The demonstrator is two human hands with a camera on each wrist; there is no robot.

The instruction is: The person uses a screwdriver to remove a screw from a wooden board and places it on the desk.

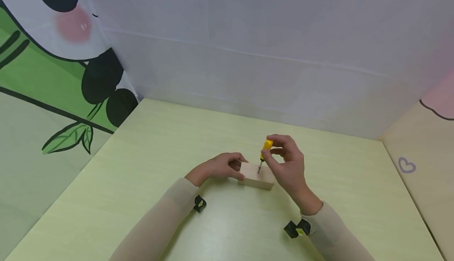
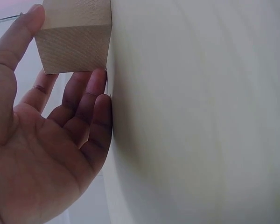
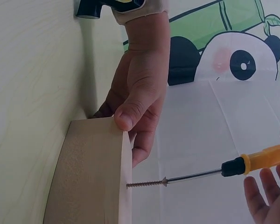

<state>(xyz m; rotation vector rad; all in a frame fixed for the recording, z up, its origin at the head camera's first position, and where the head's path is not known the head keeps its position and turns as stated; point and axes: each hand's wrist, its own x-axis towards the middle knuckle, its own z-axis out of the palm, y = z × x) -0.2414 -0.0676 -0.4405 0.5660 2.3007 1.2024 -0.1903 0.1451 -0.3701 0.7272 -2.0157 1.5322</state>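
Note:
A pale wooden block (image 1: pixel 256 180) lies on the table. My left hand (image 1: pixel 222 166) holds its left end, thumb on the near edge and fingers round the far side; in the left wrist view the block's end face (image 2: pixel 74 49) sits between thumb and fingers. My right hand (image 1: pixel 291 168) grips the yellow handle of a screwdriver (image 1: pixel 267 145) above the block, its shaft pointing down and slightly tilted. In the right wrist view a threaded screw (image 3: pixel 147 184) stands partly sunk in the block's top face, and the screwdriver's tip meets its head.
The light yellow-green table (image 1: pixel 124 198) runs back to a pale cloth backdrop (image 1: pixel 248 56). A panda and bamboo print (image 1: pixel 76 24) covers the left side. Small black wrist cameras (image 1: pixel 297 228) hang by both sleeves, close to the tabletop.

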